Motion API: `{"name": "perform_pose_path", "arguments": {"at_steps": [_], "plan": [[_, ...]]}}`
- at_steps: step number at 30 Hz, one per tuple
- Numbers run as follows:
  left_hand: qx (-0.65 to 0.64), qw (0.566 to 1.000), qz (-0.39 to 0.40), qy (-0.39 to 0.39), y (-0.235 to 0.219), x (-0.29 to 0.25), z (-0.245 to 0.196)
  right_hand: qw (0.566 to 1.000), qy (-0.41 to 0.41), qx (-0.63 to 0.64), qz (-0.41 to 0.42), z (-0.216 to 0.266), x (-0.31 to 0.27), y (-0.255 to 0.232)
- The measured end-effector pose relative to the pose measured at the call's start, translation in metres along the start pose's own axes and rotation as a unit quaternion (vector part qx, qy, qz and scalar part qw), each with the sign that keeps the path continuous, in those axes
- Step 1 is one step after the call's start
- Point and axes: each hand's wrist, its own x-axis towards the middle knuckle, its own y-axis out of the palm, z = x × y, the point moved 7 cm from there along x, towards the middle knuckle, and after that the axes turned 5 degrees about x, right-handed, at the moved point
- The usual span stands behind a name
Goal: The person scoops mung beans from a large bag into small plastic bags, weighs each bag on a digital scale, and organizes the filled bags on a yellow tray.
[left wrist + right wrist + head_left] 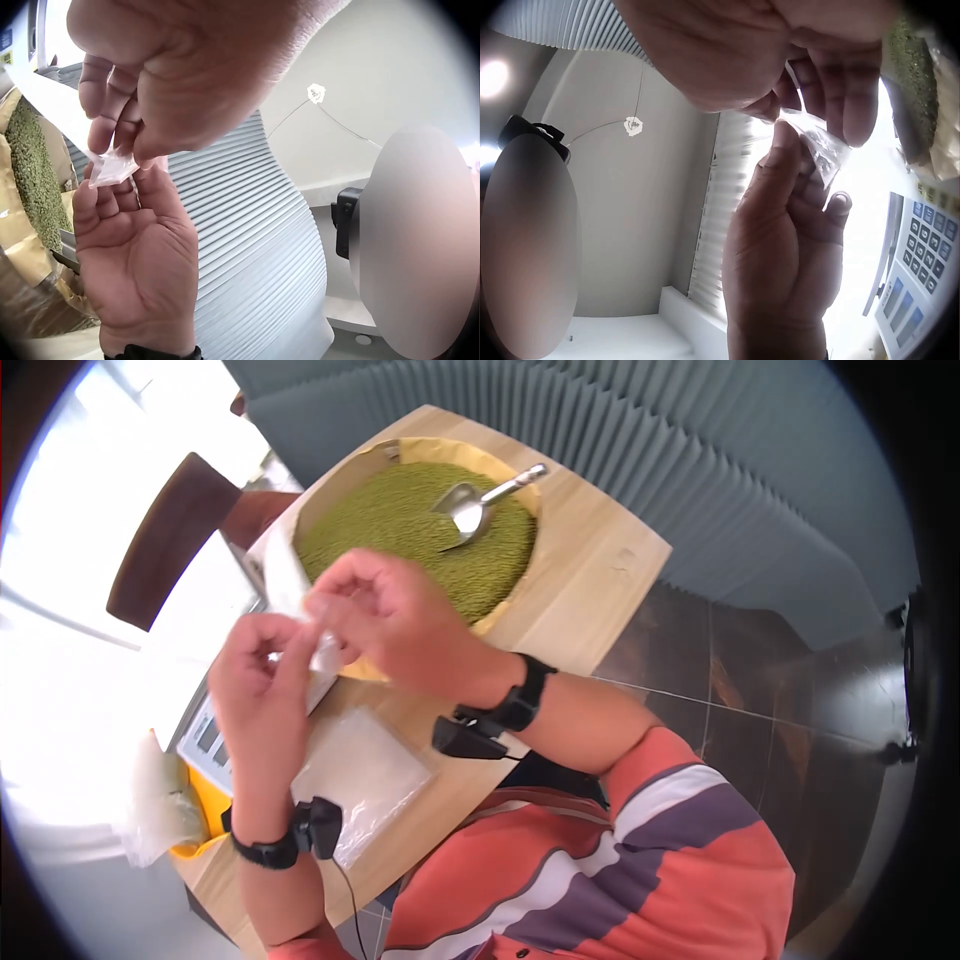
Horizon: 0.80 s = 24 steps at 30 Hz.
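Note:
A clear plastic bag [325, 656] is pinched between both hands in the head view. The left hand [262, 700] holds it from the left, the right hand [415, 630] from the right, with fingertips close together. In the left wrist view a corner of the bag [112, 169] shows between the fingers, and in the right wrist view the crumpled film [821, 146] does. Behind the hands lies a large round container of green beans [400, 510], with a metal scoop [468, 510] resting in it.
A stack of clear bags [360, 775] lies on the wooden table [570, 590] near the body. At the left stand a scale with keys [208, 745] and a yellow container [205, 800] with a filled bag [165, 805]. A brown chair [175, 540] is beyond.

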Motion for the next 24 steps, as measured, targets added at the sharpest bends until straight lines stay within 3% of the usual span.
{"name": "perform_pose_path", "arguments": {"at_steps": [3,8,12,14,15,17,19,20,22,24], "plan": [[-0.003,1.000,0.023,-0.020,0.007,0.005,0.003,1.000,-0.001,-0.021,-0.002,0.003,0.000,-0.006],[-0.160,0.985,0.034,-0.050,0.013,0.012,0.012,1.000,-0.019,-0.006,-0.006,0.004,0.002,-0.010],[-0.156,0.986,0.009,-0.052,0.007,0.018,0.019,0.998,-0.005,-0.014,-0.055,0.005,0.003,-0.021],[-0.042,0.996,-0.079,0.024,-0.007,0.019,0.013,0.998,-0.006,-0.020,-0.059,0.005,0.005,-0.026],[-0.042,0.996,-0.080,0.023,-0.008,0.018,0.009,0.996,-0.001,-0.057,-0.066,0.004,0.006,-0.030],[0.161,0.974,-0.136,0.077,-0.013,0.014,-0.012,0.993,0.003,-0.094,-0.074,0.007,0.006,-0.035],[0.216,0.961,-0.129,0.117,-0.008,0.015,-0.016,0.932,-0.019,-0.362,-0.020,0.020,0.005,-0.031],[0.270,0.942,-0.122,0.155,-0.002,0.015,-0.019,0.931,-0.020,-0.364,-0.021,0.024,0.004,-0.036],[0.292,0.930,-0.125,0.184,0.006,0.015,-0.016,0.836,-0.175,-0.518,-0.049,0.054,-0.002,-0.038],[0.354,0.914,-0.104,0.166,0.012,0.016,-0.010,0.842,-0.169,-0.507,-0.069,0.081,0.001,-0.059]]}}
